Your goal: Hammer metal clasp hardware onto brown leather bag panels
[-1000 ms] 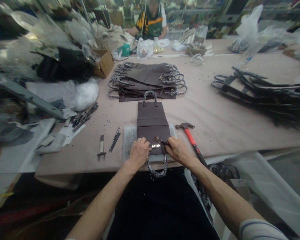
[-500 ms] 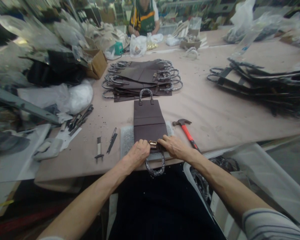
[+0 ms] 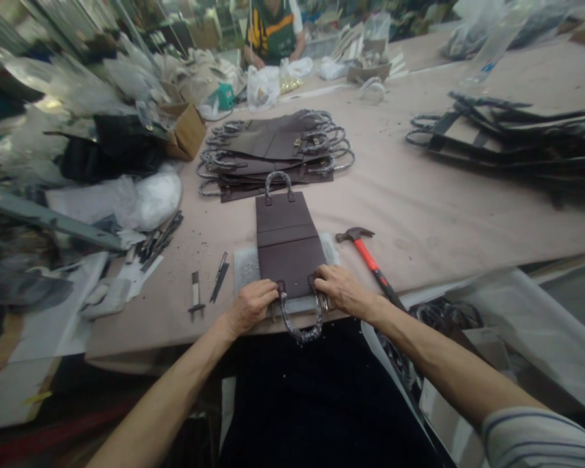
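Note:
A dark brown bag panel (image 3: pixel 290 244) lies lengthwise in front of me over a pale grey slab (image 3: pixel 246 268). Its near handle (image 3: pixel 302 335), wrapped in clear plastic, hangs past the table edge; its far handle (image 3: pixel 277 179) points away. With fingertips pinched together, my left hand (image 3: pixel 252 305) grips the panel's near left edge beside the handle tab. My right hand (image 3: pixel 340 287) closes on the near right corner at the other tab. Under its fingers a small metallic piece (image 3: pixel 325 301) partly shows. A small hole appears between the tabs.
A claw hammer (image 3: pixel 370 260) lies on the right. To the left are a pen (image 3: pixel 221 263), a dark flat strip (image 3: pixel 219 283) and a small tool (image 3: pixel 195 296). Stacked bag panels (image 3: pixel 277 153) lie beyond, with another pile (image 3: pixel 511 146) far right. A co-worker (image 3: pixel 273 32) sits opposite.
The gold buckle between my hands has gone from the panel's near middle, baring a small hole. My left hand has moved left and slightly nearer me. My right hand stays near its corner.

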The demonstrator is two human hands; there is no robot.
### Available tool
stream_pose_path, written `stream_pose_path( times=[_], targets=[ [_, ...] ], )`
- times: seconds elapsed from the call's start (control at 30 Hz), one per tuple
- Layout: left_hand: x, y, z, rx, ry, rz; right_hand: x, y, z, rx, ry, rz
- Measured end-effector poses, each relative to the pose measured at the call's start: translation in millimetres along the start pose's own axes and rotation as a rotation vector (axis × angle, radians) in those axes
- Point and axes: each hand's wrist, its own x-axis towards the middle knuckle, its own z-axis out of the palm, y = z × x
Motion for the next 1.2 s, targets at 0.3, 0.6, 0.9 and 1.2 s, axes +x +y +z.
stream_pose_path(
  times=[0.3, 0.6, 0.9, 1.2],
  targets=[
    [-10, 14, 23.7, 0.068, 0.208, -0.051, -8, -3, 25, 0.192, 0.274, 0.095],
    [-19, 16, 1.4, 0.107, 0.361, -0.528, 8, -17, 9, 0.297, 0.349, 0.184],
    [-68, -44, -89.2, 0.344, 0.045, -1.458, 18, -12, 44, 0.256, 0.584, 0.093],
    [-39, -62, -64.6, 0.189, -0.297, -1.404, 18, -18, 42, 0.277, 0.569, 0.116]
  ],
)
